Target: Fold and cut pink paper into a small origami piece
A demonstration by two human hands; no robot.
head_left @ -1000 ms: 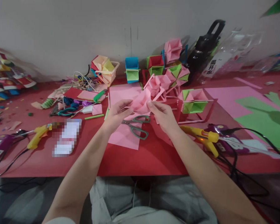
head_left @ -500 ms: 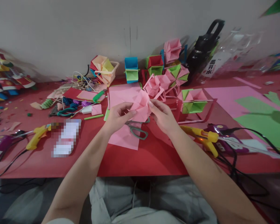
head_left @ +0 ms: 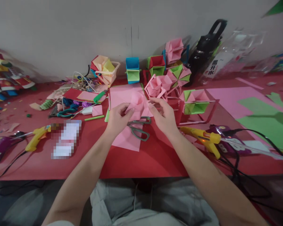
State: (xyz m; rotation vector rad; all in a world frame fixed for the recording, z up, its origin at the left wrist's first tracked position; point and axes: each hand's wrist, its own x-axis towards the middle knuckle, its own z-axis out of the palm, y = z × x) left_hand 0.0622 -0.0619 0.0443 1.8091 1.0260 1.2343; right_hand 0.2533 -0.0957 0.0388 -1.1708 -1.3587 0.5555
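A folded piece of pink paper [head_left: 138, 105] is held up over the table, its middle rounded like a cup and its edges flaring out. My left hand [head_left: 119, 118] pinches its left side between thumb and fingers. At its right edge, my right hand [head_left: 163, 114] has the thumb and fingertips closed on a pointed flap. Beneath the folded paper lie scissors [head_left: 141, 135] with grey handles, their blades hidden. They rest on pink paper sheets [head_left: 128, 142] spread over the red table.
Folded paper models [head_left: 194, 102] stand along the wall side. Yellow glue guns lie at left [head_left: 37, 138] and right [head_left: 204, 138], with trailing cords. A phone [head_left: 67, 139] lies left of my arm. A black bottle [head_left: 201, 53] stands at the back right.
The folded paper has turned in my hands, so its rounded hollow now shows. My right hand's fingers have loosened slightly along the right edge. More of the scissors' handles is visible.
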